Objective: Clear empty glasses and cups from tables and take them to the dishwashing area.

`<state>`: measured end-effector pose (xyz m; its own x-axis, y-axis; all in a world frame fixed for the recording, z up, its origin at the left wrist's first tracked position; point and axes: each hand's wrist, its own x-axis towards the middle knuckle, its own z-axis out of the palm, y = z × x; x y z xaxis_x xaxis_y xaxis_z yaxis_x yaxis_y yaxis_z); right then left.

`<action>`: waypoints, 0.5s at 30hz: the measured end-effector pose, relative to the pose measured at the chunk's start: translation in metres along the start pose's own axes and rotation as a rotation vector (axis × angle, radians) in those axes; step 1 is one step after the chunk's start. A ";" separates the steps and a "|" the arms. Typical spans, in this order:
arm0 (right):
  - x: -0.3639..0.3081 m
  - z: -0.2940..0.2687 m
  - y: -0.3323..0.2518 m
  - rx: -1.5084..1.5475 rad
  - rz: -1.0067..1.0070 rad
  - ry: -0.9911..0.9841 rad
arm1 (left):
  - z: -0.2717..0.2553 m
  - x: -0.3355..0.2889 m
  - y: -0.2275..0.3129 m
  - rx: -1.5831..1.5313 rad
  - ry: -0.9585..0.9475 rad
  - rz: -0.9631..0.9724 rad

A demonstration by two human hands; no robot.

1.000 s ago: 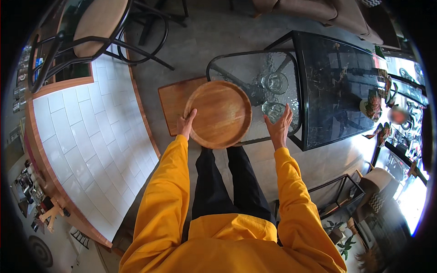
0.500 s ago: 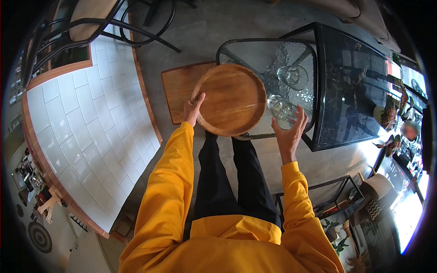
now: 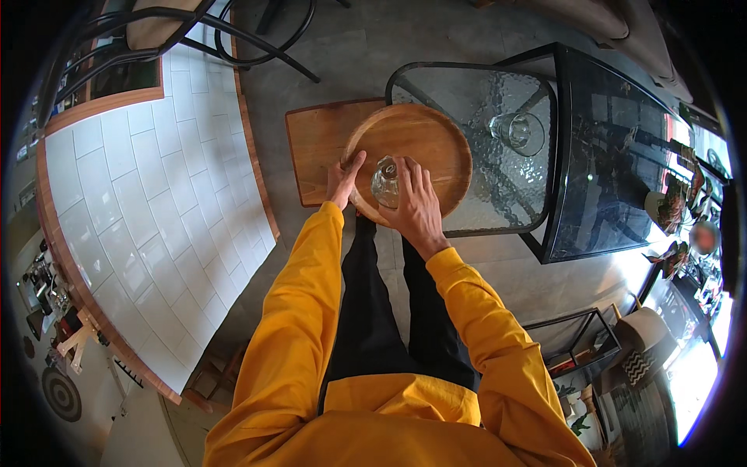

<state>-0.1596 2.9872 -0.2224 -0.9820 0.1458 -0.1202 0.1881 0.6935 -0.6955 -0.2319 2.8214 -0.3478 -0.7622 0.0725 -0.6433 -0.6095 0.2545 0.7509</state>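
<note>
My left hand (image 3: pixel 342 180) grips the left rim of a round wooden tray (image 3: pixel 436 140), thumb on top. Over the tray's middle, my right hand (image 3: pixel 415 198) has its fingers wrapped round a clear drinking glass (image 3: pixel 384 180). Whether the glass rests on the wood or is held just above it, I cannot tell. A second clear glass (image 3: pixel 518 134) stands on the textured glass tabletop (image 3: pixel 498 194) to the right of the tray. The tray overlaps the left edge of that tabletop.
Left of the tray is a brown wooden surface (image 3: pixel 315 144). Beside it runs a white tiled counter (image 3: pixel 148 202) with wooden edging. A black-framed dark glass table (image 3: pixel 599 163) adjoins on the right. A black metal chair (image 3: pixel 257 47) stands at the far left.
My right hand has taken the nearer glass from the glass tabletop and moved it left over the tray. My left hand still holds the tray, now slightly further right in view.
</note>
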 end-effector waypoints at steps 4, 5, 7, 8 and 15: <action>0.003 0.005 0.000 -0.030 -0.028 -0.019 | 0.001 0.000 -0.004 -0.071 -0.027 0.074; 0.004 0.006 0.001 -0.033 -0.027 -0.019 | 0.001 0.000 -0.004 -0.081 -0.041 0.061; 0.005 0.008 0.002 -0.046 -0.040 0.010 | 0.002 0.001 -0.004 -0.069 -0.050 0.032; 0.004 0.008 0.002 -0.052 -0.037 0.012 | 0.003 0.002 -0.003 -0.054 -0.058 0.003; 0.009 -0.014 0.001 0.012 -0.099 -0.002 | -0.007 0.002 -0.010 -0.059 -0.057 0.006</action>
<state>-0.1676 2.9997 -0.2142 -0.9958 0.0753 -0.0519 0.0898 0.6963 -0.7122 -0.2292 2.8120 -0.3553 -0.7533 0.1292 -0.6448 -0.6179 0.1965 0.7613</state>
